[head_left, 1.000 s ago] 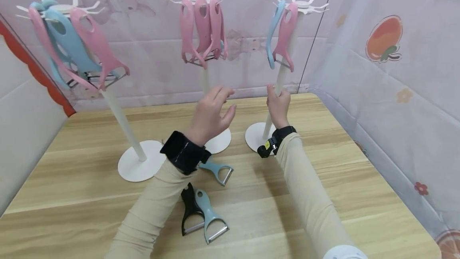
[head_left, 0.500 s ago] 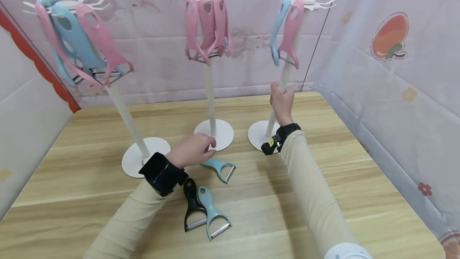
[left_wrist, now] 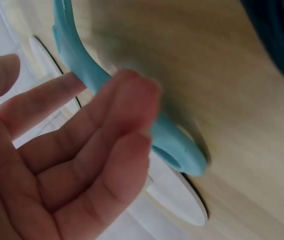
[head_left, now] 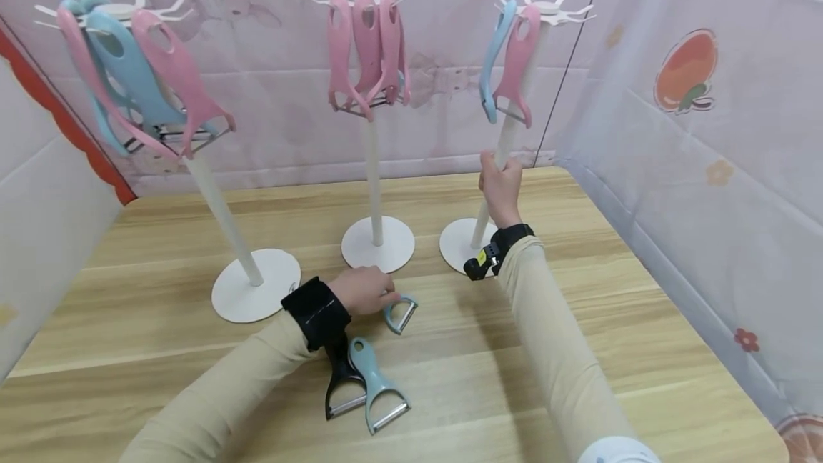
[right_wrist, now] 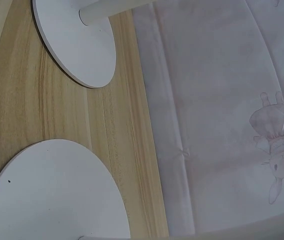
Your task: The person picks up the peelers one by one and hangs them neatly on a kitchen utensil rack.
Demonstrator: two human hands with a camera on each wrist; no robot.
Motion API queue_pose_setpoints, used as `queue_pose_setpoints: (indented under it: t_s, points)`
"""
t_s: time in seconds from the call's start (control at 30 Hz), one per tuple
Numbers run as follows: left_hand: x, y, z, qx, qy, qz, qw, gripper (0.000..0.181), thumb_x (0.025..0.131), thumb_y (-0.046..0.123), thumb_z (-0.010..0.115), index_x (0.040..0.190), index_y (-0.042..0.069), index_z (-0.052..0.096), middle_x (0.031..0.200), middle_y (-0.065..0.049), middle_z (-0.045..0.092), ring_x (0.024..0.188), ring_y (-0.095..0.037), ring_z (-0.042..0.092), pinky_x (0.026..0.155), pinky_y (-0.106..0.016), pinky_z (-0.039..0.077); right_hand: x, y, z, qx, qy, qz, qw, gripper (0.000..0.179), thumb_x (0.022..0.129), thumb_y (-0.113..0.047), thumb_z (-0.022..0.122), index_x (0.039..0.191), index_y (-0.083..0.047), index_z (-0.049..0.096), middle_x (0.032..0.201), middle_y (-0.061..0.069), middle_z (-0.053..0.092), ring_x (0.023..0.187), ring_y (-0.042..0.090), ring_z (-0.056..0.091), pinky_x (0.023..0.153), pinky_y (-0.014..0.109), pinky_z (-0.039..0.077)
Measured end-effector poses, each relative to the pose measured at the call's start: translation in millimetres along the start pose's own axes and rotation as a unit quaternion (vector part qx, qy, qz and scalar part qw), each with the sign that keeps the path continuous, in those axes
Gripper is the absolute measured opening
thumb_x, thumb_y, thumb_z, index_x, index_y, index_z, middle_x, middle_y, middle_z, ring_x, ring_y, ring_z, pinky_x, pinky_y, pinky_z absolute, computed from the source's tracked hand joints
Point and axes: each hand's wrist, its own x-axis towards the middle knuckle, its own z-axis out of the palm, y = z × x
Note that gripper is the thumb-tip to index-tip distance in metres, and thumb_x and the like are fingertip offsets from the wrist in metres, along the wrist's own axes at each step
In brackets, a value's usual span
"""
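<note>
My left hand (head_left: 363,290) reaches down over a light-blue peeler (head_left: 401,314) on the table and covers its handle. In the left wrist view the fingers are bent loosely in front of that peeler (left_wrist: 84,65), the index fingertip seems to touch it, and the thumb stands apart. My right hand (head_left: 503,188) grips the pole of the right white stand (head_left: 455,245), below a blue peeler (head_left: 492,59) and a pink peeler (head_left: 516,59) hanging from its hooks. The right wrist view does not show the hand.
A black peeler (head_left: 341,377) and another light-blue peeler (head_left: 379,388) lie nearer, touching. The middle stand (head_left: 378,241) and left stand (head_left: 251,291) carry several pink and blue peelers. A patterned curtain (head_left: 444,141) hangs behind the table (head_left: 579,349).
My left hand has come down from in front of the middle stand to the light-blue peeler on the table. My right hand keeps its grip on the right stand.
</note>
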Motion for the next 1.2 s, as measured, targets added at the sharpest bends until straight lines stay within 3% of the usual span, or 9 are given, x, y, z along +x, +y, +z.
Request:
queue_pose_setpoints:
  t_s: [0.13, 0.27, 0.5, 0.7, 0.83, 1.0, 1.1, 1.2]
  points:
    - [-2.9, 1.9, 2.9, -0.012, 0.010, -0.005, 0.9999, 0.035, 0.094, 0.031, 0.049, 0.066, 0.013, 0.061, 0.053, 0.007, 0.043, 0.048, -0.008, 0.041, 0.047, -0.022, 0.033, -0.3, 1, -1, -0.007, 0.001, -0.007, 1.0000, 0.037, 0.091, -0.011, 0.046, 0.055, -0.012, 0.042, 0.045, -0.005, 0.038, 0.041, 0.008, 0.036, 0.044, 0.022, 0.030]
    - [-5.2, 4.5, 6.6, 0.001, 0.045, -0.003, 0.9990, 0.042, 0.092, 0.030, 0.052, 0.054, 0.013, 0.051, 0.048, 0.007, 0.038, 0.044, -0.009, 0.039, 0.044, -0.023, 0.031, -0.3, 1, -2, -0.008, 0.005, -0.010, 0.9999, 0.036, 0.091, -0.011, 0.046, 0.055, -0.012, 0.042, 0.045, -0.004, 0.037, 0.040, 0.008, 0.035, 0.044, 0.022, 0.030]
    - [-5.1, 15.0, 18.5, 0.052, 0.128, -0.040, 0.9896, 0.035, 0.084, 0.023, 0.063, 0.053, 0.011, 0.050, 0.053, 0.001, 0.048, 0.049, -0.015, 0.047, 0.047, -0.031, 0.041, -1.3, 4, -2, -0.006, 0.007, -0.006, 0.9999, 0.037, 0.090, -0.011, 0.046, 0.054, -0.012, 0.041, 0.045, -0.005, 0.037, 0.041, 0.008, 0.036, 0.044, 0.022, 0.030]
    - [-5.2, 26.6, 22.9, 0.015, 0.152, -0.038, 0.9876, 0.031, 0.079, 0.009, 0.065, 0.053, 0.007, 0.047, 0.050, 0.000, 0.044, 0.046, -0.014, 0.045, 0.046, -0.029, 0.042, -1.7, 4, -1, -0.002, 0.004, -0.012, 0.9999, 0.037, 0.090, -0.010, 0.046, 0.053, -0.012, 0.041, 0.045, -0.004, 0.037, 0.040, 0.008, 0.035, 0.043, 0.022, 0.029]
    - [-4.2, 29.9, 22.9, 0.002, 0.147, -0.037, 0.9885, 0.025, 0.077, -0.002, 0.061, 0.057, 0.006, 0.048, 0.051, 0.000, 0.043, 0.046, -0.013, 0.043, 0.044, -0.026, 0.040, -0.9, 4, 0, 0.004, 0.000, -0.019, 0.9998, 0.037, 0.091, -0.009, 0.045, 0.054, -0.011, 0.041, 0.045, -0.004, 0.037, 0.040, 0.009, 0.035, 0.043, 0.022, 0.029]
    - [-1.0, 30.0, 17.7, 0.003, 0.138, -0.034, 0.9898, 0.026, 0.075, -0.004, 0.061, 0.055, 0.007, 0.049, 0.052, 0.000, 0.045, 0.048, -0.013, 0.045, 0.045, -0.025, 0.040, -1.0, 3, 1, 0.000, -0.005, -0.020, 0.9998, 0.036, 0.091, -0.009, 0.045, 0.055, -0.011, 0.042, 0.045, -0.004, 0.038, 0.041, 0.009, 0.036, 0.044, 0.022, 0.030]
    - [-0.5, 33.0, 6.4, 0.002, 0.157, -0.021, 0.9874, 0.021, 0.074, -0.001, 0.062, 0.055, 0.007, 0.057, 0.054, 0.001, 0.051, 0.050, -0.012, 0.045, 0.048, -0.025, 0.040, -0.5, 2, 1, -0.004, -0.003, -0.022, 0.9998, 0.036, 0.091, -0.009, 0.045, 0.054, -0.011, 0.042, 0.045, -0.004, 0.038, 0.040, 0.009, 0.036, 0.044, 0.022, 0.029]
    - [-3.8, 41.0, -11.9, -0.010, 0.193, -0.001, 0.9812, 0.009, 0.074, 0.000, 0.063, 0.070, 0.005, 0.069, 0.069, -0.002, 0.063, 0.058, -0.011, 0.049, 0.055, -0.026, 0.043, 0.5, 3, 0, -0.001, 0.000, -0.024, 0.9997, 0.037, 0.090, -0.009, 0.046, 0.054, -0.011, 0.043, 0.044, -0.004, 0.038, 0.040, 0.008, 0.035, 0.043, 0.022, 0.029]
